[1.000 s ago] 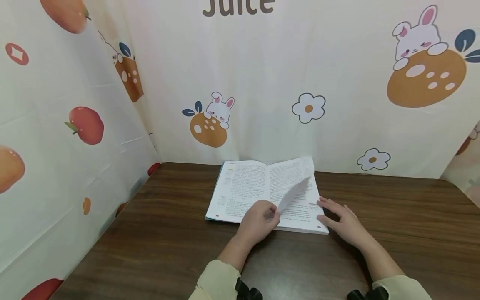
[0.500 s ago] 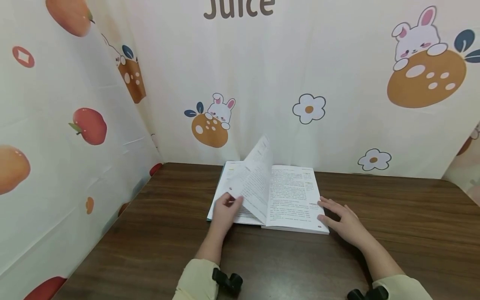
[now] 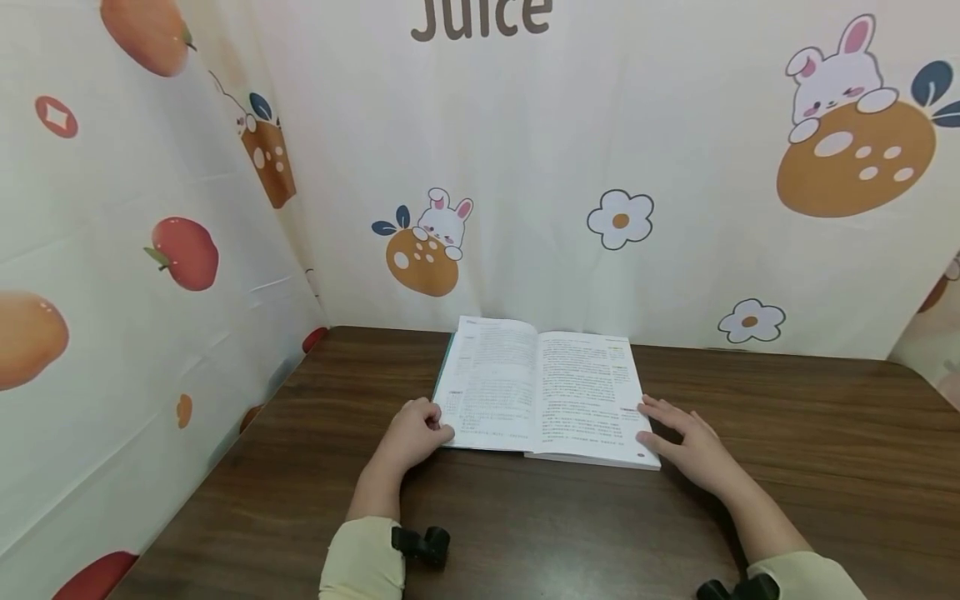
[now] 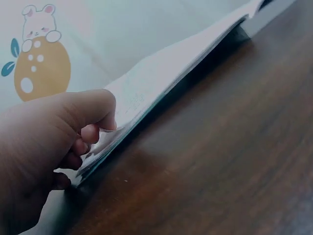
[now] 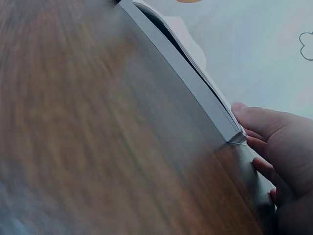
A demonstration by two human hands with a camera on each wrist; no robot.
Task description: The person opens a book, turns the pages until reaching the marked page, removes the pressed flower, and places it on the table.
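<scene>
One open bk (image 3: 542, 393) on tbl (image 3: 570, 525), L hand (image 3: 412, 432) curled on it, R hand (image 3: 693, 446) spread opp., curtain (image 3: 532, 133) behind.

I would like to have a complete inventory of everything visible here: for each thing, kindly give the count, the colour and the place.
Open book: one, white pages, teal cover edge, on the table
Table: one, dark brown, under the book
Printed cloth: pieces uncertain, off-white, behind and left of the table
"Juice" lettering: one, brown, top of back cloth
Rabbit-on-fruit prints: two, white and brown, back cloth; another partial, left corner
Flower prints: two, white, back cloth
Fruit prints: several, red and orange, left cloth
Wrist devices: two, black, one per wrist
Sleeves: two, pale yellow-green, forearms
Left hand: one, at book's near-left corner
Right hand: one, touching book's right edge
</scene>
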